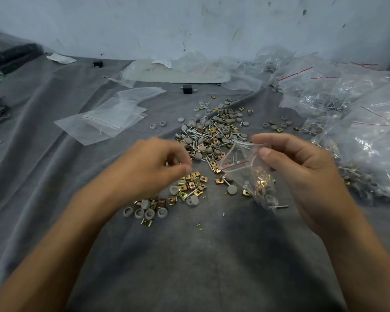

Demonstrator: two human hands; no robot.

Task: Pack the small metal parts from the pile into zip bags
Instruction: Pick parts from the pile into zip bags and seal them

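Note:
A pile of small metal parts (214, 131) lies on the grey cloth: brass clips, screws and grey caps. A smaller group of brass clips (190, 183) and grey caps (144, 211) sits nearer me. My right hand (302, 174) pinches a clear zip bag (250, 174) with a red line; the bag hangs open and holds several clips, caps and screws. My left hand (153, 167) hovers over the near group, blurred, with its fingers curled together; whether they pinch a part I cannot tell.
Empty zip bags (108, 118) lie flat at the left. Filled bags (358, 122) are heaped at the right. A white tray (178, 73) sits by the back wall, with two small black blocks (187, 89) near it. Dark items lie at the far left edge.

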